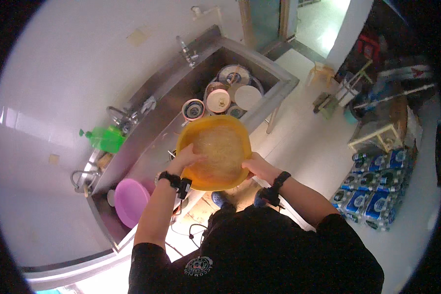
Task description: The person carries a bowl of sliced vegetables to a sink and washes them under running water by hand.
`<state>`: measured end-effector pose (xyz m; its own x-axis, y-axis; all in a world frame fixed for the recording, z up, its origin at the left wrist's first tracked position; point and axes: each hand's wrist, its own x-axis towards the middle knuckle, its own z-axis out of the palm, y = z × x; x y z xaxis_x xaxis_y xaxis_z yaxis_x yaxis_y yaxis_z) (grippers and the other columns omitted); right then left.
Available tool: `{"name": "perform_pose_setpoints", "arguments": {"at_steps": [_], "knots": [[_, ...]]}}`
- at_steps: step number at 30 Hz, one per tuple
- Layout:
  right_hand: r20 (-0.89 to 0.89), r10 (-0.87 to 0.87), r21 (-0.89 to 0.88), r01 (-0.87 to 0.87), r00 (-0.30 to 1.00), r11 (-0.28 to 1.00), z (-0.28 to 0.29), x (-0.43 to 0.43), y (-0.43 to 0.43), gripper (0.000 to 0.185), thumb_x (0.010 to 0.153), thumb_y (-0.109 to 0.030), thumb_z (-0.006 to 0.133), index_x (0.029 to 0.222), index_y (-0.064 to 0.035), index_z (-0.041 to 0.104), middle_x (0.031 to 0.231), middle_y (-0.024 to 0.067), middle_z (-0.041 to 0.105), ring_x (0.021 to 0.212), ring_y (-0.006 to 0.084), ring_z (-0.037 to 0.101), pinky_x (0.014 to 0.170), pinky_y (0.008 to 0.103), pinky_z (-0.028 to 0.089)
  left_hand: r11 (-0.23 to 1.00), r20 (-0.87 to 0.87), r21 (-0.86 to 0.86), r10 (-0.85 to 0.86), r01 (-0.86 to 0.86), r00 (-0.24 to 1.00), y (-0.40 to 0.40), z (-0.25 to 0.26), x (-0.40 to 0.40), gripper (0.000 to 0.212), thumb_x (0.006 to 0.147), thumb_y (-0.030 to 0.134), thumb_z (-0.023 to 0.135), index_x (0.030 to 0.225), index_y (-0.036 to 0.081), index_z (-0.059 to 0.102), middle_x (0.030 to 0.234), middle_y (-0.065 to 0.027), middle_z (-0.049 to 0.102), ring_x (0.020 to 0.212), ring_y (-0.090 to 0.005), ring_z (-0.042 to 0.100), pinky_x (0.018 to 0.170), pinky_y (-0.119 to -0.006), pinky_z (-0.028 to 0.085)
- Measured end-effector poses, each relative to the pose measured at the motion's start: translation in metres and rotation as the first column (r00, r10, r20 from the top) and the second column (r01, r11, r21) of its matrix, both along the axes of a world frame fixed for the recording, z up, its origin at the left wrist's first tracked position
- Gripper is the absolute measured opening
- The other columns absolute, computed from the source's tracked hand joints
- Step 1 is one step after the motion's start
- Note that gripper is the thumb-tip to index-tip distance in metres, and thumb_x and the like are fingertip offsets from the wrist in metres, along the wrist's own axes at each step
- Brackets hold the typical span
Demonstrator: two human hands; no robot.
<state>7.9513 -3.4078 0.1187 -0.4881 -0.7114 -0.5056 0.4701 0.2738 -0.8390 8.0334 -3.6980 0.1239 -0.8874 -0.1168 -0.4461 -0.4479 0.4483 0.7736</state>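
A yellow plastic basin [220, 147] is held up in front of me, its inside facing my view and showing dull, scuffed walls. My left hand [186, 160] grips its left side, with the thumb lying over the inner wall. At the right rim, my right hand [259, 166] has its thumb on top and its fingers mostly hidden underneath. Just past the basin, a pink-rimmed bowl [193, 110] and a pink-rimmed cup or bowl [218, 100] with bits of residue sit in the steel sink [161, 136]. Part of the sink is hidden behind the basin.
Plates [234, 75] and a white round dish [248, 97] crowd the sink's far end. A pink basin [132, 203] leans at the near end. Faucets [186, 51] and a green bottle [106, 139] line the wall side. Bottled-water packs [375, 191] stand on the floor at right.
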Motion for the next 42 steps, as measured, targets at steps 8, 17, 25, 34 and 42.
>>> {"name": "perform_pose_setpoints", "arguments": {"at_steps": [8,17,25,34,42], "knots": [[0.063,-0.066,-0.033,0.068,0.996,0.997,0.016,-0.001,0.002,0.032,0.079,-0.012,0.052,0.108,0.0005,0.056,0.081,0.0112,0.063,0.060,0.0231,0.065,0.047,0.0319,0.054,0.961,-0.093,-0.013,-0.277,0.277,0.956,0.065,-0.014,-0.053,0.096,0.061,0.031,0.082,0.138,0.005,0.031,0.135,-0.0232,0.040,0.129,-0.0297,0.036,0.107,-0.041,0.027],[0.052,-0.067,0.006,0.067,0.996,0.998,-0.009,-0.005,0.005,0.030,0.084,-0.021,0.051,0.103,-0.0006,0.059,0.079,0.0098,0.063,0.055,0.0195,0.061,0.043,0.0305,0.050,0.713,0.324,-0.528,-0.334,0.462,0.885,0.095,-0.015,-0.045,0.081,0.060,0.029,0.078,0.128,0.004,0.044,0.118,-0.0305,0.050,0.112,-0.0414,0.048,0.094,-0.045,0.041],[0.054,-0.054,-0.035,0.056,0.997,0.998,-0.009,-0.006,0.003,0.037,0.086,-0.035,0.052,0.100,-0.0018,0.060,0.078,0.0092,0.062,0.053,0.0180,0.060,0.042,0.0307,0.050,0.883,-0.102,-0.367,-0.350,0.292,0.931,0.045,0.005,-0.038,0.074,0.061,0.022,0.079,0.126,0.006,0.048,0.124,-0.0216,0.048,0.117,-0.0379,0.044,0.097,-0.039,0.037],[0.112,-0.040,-0.079,0.049,0.993,0.996,-0.002,-0.011,0.002,0.031,0.078,-0.010,0.052,0.106,0.0007,0.058,0.083,0.0108,0.064,0.065,0.0216,0.066,0.052,0.0309,0.055,0.595,0.130,-0.583,-0.604,0.553,0.787,0.078,-0.008,-0.071,0.100,0.055,0.039,0.083,0.138,0.012,0.035,0.144,-0.0279,0.019,0.132,-0.0475,0.017,0.110,-0.046,0.018],[0.069,-0.074,-0.064,0.078,0.995,0.995,-0.024,-0.009,-0.002,0.025,0.083,-0.021,0.054,0.091,0.0005,0.062,0.071,0.0092,0.062,0.053,0.0193,0.062,0.045,0.0317,0.052,0.361,0.306,-0.664,-0.668,0.655,0.679,0.092,-0.021,-0.057,0.073,0.062,0.020,0.073,0.130,0.015,0.046,0.137,-0.0283,0.031,0.127,-0.0458,0.029,0.102,-0.049,0.032]]}}
